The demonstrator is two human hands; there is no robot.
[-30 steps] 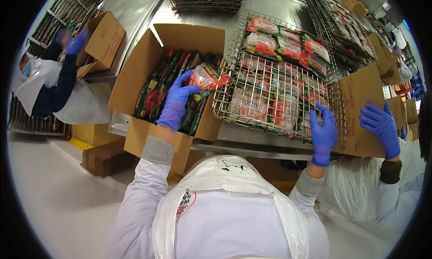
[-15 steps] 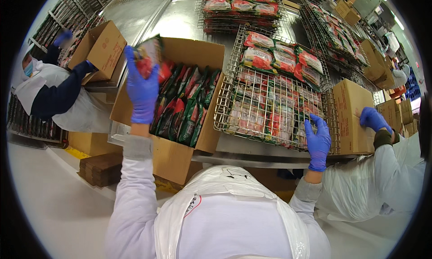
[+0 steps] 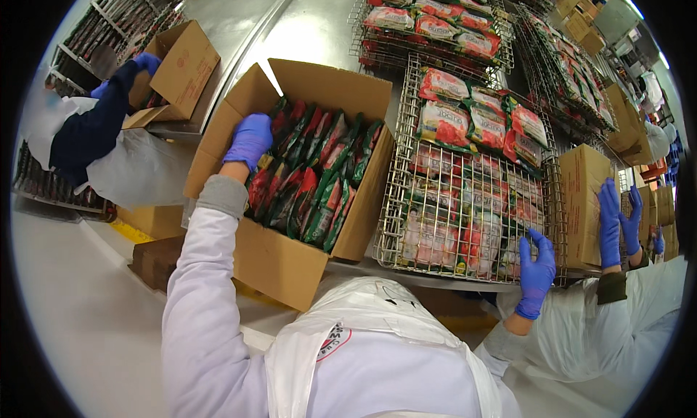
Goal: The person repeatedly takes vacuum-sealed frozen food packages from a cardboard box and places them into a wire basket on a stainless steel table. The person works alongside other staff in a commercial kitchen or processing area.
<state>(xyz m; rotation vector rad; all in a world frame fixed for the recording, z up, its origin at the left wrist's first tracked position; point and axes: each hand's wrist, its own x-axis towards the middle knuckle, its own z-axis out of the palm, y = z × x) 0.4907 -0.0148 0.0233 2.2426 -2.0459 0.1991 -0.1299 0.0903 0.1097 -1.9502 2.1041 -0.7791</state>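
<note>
My left hand [image 3: 250, 140], in a blue glove, is inside the open cardboard box [image 3: 272, 262], at its left wall. Its fingers are curled down over the packets, and what lies under them is hidden. Rows of red and green plastic food packets [image 3: 319, 171] stand on edge in this box. My right hand [image 3: 536, 273], also gloved, is open at the near right corner of a wire rack [image 3: 406, 262], fingers apart and with nothing in them. Several flat packets [image 3: 465, 120] lie on top of the rack, and more show beneath its wires.
More loaded wire racks [image 3: 435, 22] are stacked at the back of the metal table [image 3: 312, 26]. At left, a co-worker [image 3: 102, 142] reaches into another carton [image 3: 190, 69]. On the right, another person's gloved hands [image 3: 617, 225] are beside a closed carton [image 3: 584, 207].
My left hand has lowered from above the box's left edge, with a packet in it, to inside the box. The view has shifted slightly. The right-hand person now shows two raised hands.
</note>
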